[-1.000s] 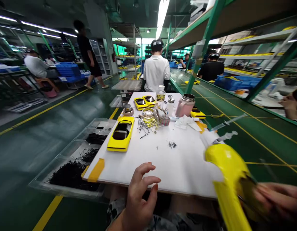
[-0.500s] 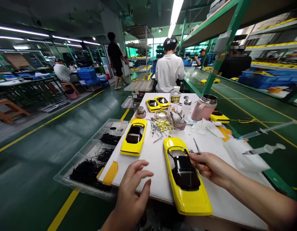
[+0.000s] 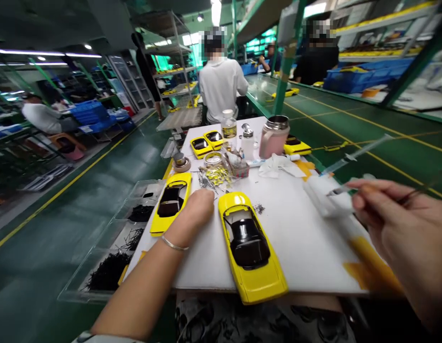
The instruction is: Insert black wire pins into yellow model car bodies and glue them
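A yellow toy car body (image 3: 250, 247) with a dark cabin lies lengthwise on the white work board (image 3: 303, 243) in front of me. My left hand (image 3: 194, 212) reaches forward just left of it. Its fingers are curled down at a heap of small metal pins (image 3: 213, 180), and the back of the hand hides them. My right hand (image 3: 403, 231) hovers off the board's right edge, pinched on a thin dark metal tool (image 3: 423, 189) that is blurred. A second yellow car body (image 3: 170, 201) lies at the board's left edge.
Clear trays with black parts (image 3: 109, 271) hang off the left side. A pink flask (image 3: 274, 138), bottles (image 3: 228, 126), a tape roll (image 3: 179, 163), small yellow cars (image 3: 206, 143) and tissue (image 3: 280, 166) fill the far end. Syringes (image 3: 356, 153) lie on the green belt. A person in white (image 3: 221, 85) sits ahead.
My right hand brought the car in from the right, set it on the board, then let go and pulled back right. My left hand moved forward to the pins.
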`<state>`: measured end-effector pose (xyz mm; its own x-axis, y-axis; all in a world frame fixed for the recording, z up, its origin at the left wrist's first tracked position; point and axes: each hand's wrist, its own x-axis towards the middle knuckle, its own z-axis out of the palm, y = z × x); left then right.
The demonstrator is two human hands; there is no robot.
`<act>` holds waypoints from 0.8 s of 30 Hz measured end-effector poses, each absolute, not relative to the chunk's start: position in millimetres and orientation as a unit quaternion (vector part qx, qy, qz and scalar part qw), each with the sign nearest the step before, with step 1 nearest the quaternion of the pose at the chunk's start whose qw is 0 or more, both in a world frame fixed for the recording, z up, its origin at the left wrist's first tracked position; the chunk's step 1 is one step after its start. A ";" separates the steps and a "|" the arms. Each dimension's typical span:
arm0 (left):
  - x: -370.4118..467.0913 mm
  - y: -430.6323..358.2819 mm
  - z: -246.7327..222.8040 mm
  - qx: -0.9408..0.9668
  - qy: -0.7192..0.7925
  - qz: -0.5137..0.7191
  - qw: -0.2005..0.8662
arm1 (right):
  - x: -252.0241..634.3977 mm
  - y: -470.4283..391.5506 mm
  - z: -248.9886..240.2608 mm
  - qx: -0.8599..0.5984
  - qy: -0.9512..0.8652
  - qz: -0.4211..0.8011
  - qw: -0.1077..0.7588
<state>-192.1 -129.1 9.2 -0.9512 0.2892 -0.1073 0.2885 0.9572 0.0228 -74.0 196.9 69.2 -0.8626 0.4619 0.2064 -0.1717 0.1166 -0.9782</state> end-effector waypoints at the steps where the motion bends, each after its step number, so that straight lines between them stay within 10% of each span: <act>1: -194.1 -128.1 9.3 0.151 0.986 -0.012 0.063 | -71.4 202.5 68.2 -0.111 -0.698 0.632 0.318; 6: -199.9 -122.9 21.5 0.160 0.982 -0.068 0.078 | -83.4 222.1 43.1 -0.112 -0.709 0.527 0.456; 16: -163.7 -138.2 54.5 0.126 0.988 0.083 -0.014 | -122.3 243.1 28.6 -0.054 -0.887 0.310 0.337; 24: -84.9 -115.4 51.9 0.407 0.899 0.126 -0.099 | -111.3 233.1 36.8 -0.055 -0.739 0.498 0.451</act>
<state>-84.9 -115.4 51.9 -0.6495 0.7068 0.2804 0.7566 0.6375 0.1453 -111.3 233.1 36.8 -0.5881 0.5294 0.6114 -0.3674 0.4986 -0.7851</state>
